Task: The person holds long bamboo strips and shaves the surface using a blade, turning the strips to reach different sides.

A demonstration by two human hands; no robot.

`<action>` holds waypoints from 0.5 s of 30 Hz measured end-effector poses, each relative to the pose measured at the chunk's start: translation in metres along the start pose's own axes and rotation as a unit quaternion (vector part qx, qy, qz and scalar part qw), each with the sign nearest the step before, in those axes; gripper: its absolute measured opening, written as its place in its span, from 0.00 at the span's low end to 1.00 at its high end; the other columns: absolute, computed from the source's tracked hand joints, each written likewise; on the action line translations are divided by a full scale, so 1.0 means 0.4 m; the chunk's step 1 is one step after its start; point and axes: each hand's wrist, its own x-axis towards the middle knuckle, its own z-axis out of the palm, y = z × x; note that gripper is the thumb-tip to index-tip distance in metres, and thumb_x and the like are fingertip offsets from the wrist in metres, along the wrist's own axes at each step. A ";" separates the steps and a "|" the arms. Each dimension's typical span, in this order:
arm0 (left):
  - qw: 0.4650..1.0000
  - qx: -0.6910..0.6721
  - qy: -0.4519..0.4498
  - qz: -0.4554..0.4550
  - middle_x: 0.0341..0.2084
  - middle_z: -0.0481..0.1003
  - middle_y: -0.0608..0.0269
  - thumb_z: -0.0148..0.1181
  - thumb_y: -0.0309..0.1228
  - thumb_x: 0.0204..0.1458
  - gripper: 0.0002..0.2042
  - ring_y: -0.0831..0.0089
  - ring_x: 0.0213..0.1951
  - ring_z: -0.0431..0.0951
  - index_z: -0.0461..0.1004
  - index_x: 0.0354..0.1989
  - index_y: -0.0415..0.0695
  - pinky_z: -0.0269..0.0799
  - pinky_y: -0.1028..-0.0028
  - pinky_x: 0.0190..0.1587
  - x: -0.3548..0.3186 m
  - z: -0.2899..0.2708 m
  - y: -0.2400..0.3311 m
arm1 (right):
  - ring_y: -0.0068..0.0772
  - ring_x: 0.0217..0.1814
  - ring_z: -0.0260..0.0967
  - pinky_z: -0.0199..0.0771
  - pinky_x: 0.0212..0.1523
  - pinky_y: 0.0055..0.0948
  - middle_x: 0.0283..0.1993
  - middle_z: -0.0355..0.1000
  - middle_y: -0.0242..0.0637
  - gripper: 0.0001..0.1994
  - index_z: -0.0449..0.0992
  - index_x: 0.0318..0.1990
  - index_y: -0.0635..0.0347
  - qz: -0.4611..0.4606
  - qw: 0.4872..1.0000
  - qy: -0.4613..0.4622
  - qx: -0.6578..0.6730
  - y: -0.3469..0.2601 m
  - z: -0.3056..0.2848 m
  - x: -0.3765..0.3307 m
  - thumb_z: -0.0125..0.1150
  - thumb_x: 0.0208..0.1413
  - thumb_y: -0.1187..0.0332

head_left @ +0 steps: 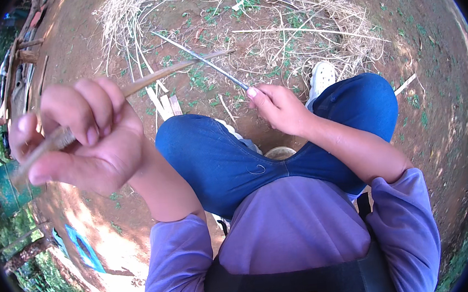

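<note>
Bare brown ground (445,138) takes up most of the view, with the person sitting at its centre and lower edge: purple shirt (291,224) at 6 o'clock, blue trousers (207,154) with the knees spread above it. A tangled heap (128,13) of pale shavings curves over the ground from 11 to 1 o'clock. The left hand (85,136) is raised at 9 o'clock, palm up, fingers curled in and thumb laid along a wooden strip (166,73), which it grips partway along; the near end sticks out past the thumb, blurred, and the far end points to 12 o'clock. The right hand (281,108), at 2 o'clock, is closed round the base of a knife (221,71), thumb on top; the handle is hidden in the fist. The long, thin blade runs toward 11 o'clock and crosses the strip near its far tip; whether the two touch I cannot tell. Smaller still, a white shoe (322,78) shows at 2 o'clock and a few pale slats (168,105) lie by the knee at 10 o'clock. The step in hand looks like shaving or thinning the strip. The next move seems to call for a steady left grip, the edge laid flat at a shallow angle, and a light, even stroke that keeps clear of the fingers.
</note>
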 end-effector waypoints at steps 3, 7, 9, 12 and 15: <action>0.999 0.043 0.016 0.013 0.20 0.57 0.74 0.45 0.55 0.68 0.20 0.82 0.17 0.53 0.70 0.54 0.54 0.49 0.80 0.21 -0.090 -0.038 0.074 | 0.33 0.21 0.66 0.68 0.28 0.39 0.17 0.67 0.37 0.27 0.73 0.26 0.63 0.170 0.985 -0.013 -0.034 -0.041 -0.007 0.019 0.53 0.67 0.46; 0.998 0.059 0.022 0.020 0.21 0.58 0.73 0.45 0.55 0.67 0.19 0.81 0.18 0.55 0.67 0.53 0.55 0.53 0.78 0.23 -0.209 -0.055 0.128 | 0.38 0.24 0.72 0.72 0.31 0.41 0.19 0.70 0.40 0.25 0.73 0.25 0.63 0.080 0.977 -0.005 -0.199 0.009 -0.007 -0.002 0.59 0.61 0.47; 0.996 0.083 0.026 0.015 0.21 0.59 0.72 0.45 0.56 0.66 0.19 0.80 0.19 0.56 0.65 0.52 0.56 0.55 0.76 0.24 -0.260 -0.026 0.153 | 0.41 0.26 0.75 0.73 0.33 0.42 0.20 0.72 0.43 0.22 0.75 0.26 0.64 -0.015 0.971 -0.031 -0.237 0.003 0.000 -0.011 0.61 0.58 0.51; 0.995 0.100 0.017 0.001 0.22 0.65 0.68 0.51 0.54 0.64 0.18 0.72 0.20 0.65 0.61 0.46 0.54 0.66 0.68 0.26 -0.321 0.002 0.190 | 0.34 0.26 0.73 0.71 0.32 0.39 0.19 0.69 0.40 0.14 0.76 0.29 0.64 0.041 0.955 -0.075 -0.283 -0.014 0.027 0.024 0.58 0.55 0.60; 0.997 0.064 -0.039 -0.028 0.24 0.70 0.66 0.54 0.55 0.63 0.20 0.70 0.22 0.68 0.61 0.47 0.53 0.67 0.67 0.27 -0.352 -0.006 0.204 | 0.36 0.26 0.73 0.71 0.34 0.40 0.22 0.71 0.43 0.13 0.78 0.32 0.66 0.043 0.967 -0.040 -0.247 0.011 0.048 0.050 0.56 0.52 0.63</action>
